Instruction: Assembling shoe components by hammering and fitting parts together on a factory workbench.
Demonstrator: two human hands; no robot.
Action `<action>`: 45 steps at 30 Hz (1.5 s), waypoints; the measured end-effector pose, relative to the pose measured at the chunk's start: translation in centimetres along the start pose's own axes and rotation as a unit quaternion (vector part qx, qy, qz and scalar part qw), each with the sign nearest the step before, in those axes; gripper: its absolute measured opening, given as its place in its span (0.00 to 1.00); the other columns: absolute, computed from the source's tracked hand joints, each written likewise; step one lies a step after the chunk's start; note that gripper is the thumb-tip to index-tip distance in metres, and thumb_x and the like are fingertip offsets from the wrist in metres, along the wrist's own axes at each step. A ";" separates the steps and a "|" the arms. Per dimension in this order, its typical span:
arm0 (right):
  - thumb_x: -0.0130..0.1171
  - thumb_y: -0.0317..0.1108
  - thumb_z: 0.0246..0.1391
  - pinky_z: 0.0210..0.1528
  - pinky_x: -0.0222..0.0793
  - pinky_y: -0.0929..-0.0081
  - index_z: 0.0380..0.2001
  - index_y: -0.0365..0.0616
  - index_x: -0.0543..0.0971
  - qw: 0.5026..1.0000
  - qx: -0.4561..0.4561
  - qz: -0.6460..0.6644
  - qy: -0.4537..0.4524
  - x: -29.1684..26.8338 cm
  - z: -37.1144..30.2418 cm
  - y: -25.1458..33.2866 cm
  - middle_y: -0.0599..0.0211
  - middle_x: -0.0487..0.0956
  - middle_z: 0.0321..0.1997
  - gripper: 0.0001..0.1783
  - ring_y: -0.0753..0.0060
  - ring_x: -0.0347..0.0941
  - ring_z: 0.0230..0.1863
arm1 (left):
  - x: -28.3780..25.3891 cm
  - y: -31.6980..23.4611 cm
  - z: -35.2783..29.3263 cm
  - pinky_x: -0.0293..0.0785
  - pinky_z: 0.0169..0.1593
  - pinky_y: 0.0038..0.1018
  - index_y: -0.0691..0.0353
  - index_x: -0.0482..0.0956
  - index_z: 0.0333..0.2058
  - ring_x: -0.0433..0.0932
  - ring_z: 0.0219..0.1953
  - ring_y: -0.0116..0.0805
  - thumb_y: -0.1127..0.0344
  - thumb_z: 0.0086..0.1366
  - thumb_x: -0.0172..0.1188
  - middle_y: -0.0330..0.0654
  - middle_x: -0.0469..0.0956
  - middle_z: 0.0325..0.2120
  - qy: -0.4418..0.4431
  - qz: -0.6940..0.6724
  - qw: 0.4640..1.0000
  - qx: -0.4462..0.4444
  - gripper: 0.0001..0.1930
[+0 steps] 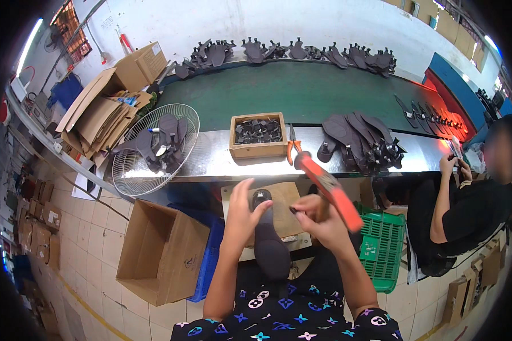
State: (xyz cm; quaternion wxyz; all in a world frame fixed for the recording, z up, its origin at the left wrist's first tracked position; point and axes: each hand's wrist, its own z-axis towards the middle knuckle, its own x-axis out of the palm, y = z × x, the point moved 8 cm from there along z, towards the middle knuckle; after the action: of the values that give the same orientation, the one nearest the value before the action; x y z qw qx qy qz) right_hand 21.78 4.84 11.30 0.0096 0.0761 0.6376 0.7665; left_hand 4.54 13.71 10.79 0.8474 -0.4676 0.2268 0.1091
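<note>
A dark shoe sole (271, 250) lies lengthwise before me, its wide end over my lap. Its narrow end, with a black heel piece (261, 198), rests on a wooden work block (287, 196). Beside that end, my left hand (243, 216) has its fingers stretched out, the thumb at the sole's edge. My right hand (324, 221), over the block's right side, is closed around a hammer (333, 193) with a red-orange handle. A small black piece (293, 210) shows at its thumb and fingertip. The hammer partly hides the grip.
On the metal bench edge stand a wooden box (259, 150) of small black parts, orange-handled pliers (293, 146), piled soles (358, 136) and a wire basket (156, 149). A cardboard box (159, 253) is at left, a green crate (383, 250) at right. A person (466, 199) sits further right.
</note>
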 end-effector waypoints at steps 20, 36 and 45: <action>0.63 0.25 0.46 0.39 0.73 0.62 0.36 0.40 0.80 0.900 -0.181 -0.388 0.080 4.4 5.2 -2.1 0.57 0.80 0.36 0.11 0.47 0.78 0.38 | 3.1 6.2 -2.1 0.68 0.64 0.42 0.69 0.83 0.37 0.83 0.31 0.47 0.71 0.55 0.68 0.50 0.83 0.24 0.044 -0.045 0.996 -0.064 0.11; 0.57 0.30 0.63 0.39 0.73 0.65 0.60 0.35 0.66 0.969 -0.021 -0.245 -0.008 2.6 -0.7 1.2 0.46 0.79 0.37 0.24 0.51 0.81 0.37 | 3.3 6.7 -1.5 0.76 0.41 0.20 0.69 0.85 0.41 0.80 0.36 0.25 0.78 0.56 0.65 0.39 0.84 0.35 0.123 -0.266 0.948 -0.122 0.12; 0.54 0.29 0.64 0.53 0.71 0.62 0.67 0.35 0.60 0.932 -0.049 -0.335 0.129 4.3 -2.2 1.5 0.36 0.76 0.53 0.31 0.35 0.75 0.52 | 2.8 6.5 -1.8 0.76 0.42 0.22 0.69 0.85 0.41 0.80 0.37 0.25 0.77 0.56 0.66 0.40 0.85 0.36 0.107 -0.236 0.958 -0.120 0.12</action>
State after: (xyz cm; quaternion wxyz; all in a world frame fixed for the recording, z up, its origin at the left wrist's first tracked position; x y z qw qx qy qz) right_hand 17.36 2.90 12.84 0.1874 -0.2417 0.5835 0.7523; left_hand 3.86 15.68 3.79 0.7571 -0.6153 0.1848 -0.1188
